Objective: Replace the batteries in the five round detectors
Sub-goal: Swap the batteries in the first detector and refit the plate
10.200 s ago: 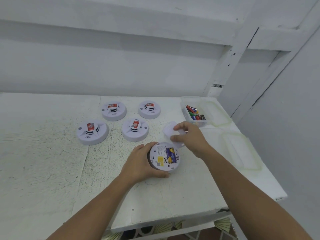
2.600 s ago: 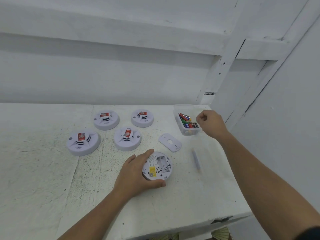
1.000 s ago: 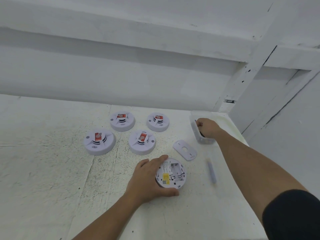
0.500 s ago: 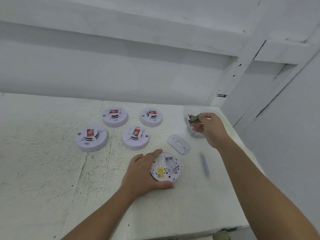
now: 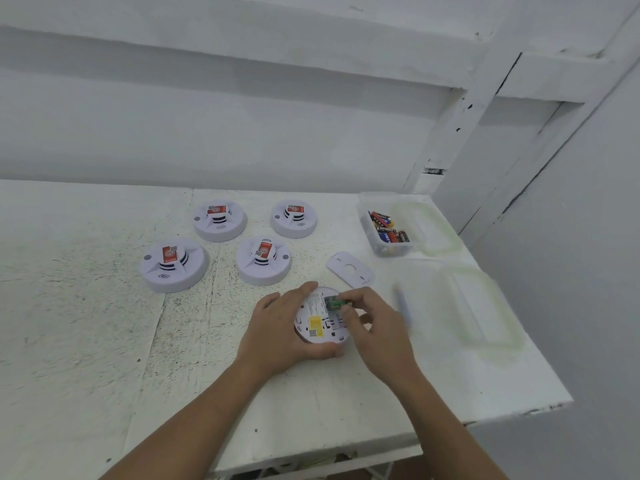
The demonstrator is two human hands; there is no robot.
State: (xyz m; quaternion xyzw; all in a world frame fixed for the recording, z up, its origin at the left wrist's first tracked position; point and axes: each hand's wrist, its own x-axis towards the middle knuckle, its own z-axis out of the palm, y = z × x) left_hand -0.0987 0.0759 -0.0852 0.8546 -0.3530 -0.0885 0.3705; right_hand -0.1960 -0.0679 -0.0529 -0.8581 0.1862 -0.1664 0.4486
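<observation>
White bench (image 5: 86, 341): the surface on which I work, scuffed and speckled, set against a white wall. Two clear lids lie flat on its right side, near lid (image 5: 485, 313) and far lid (image 5: 429, 230). Clear tub (image 5: 388, 249): at the far right, holding loose batteries in red, blue and black. Four detectors stand dome-up at the far left, each with a red label: front left (image 5: 174, 264), front right (image 5: 263, 260), back left (image 5: 220, 220), back right (image 5: 294, 218). Open detector (image 5: 320, 318): the fifth, turned underside-up near the middle of the bench, yellow sticker showing. My left hand (image 5: 280, 334) is clamped around its left and near rim, thumb under the front edge. My right hand (image 5: 370, 323) is pinched on a green battery (image 5: 337, 303), held at the open compartment; whether it is seated I cannot tell. Cover plate (image 5: 349, 268): flat, just beyond the open detector. Blurred battery (image 5: 401, 306): lying loose on the bench right of my right hand.
</observation>
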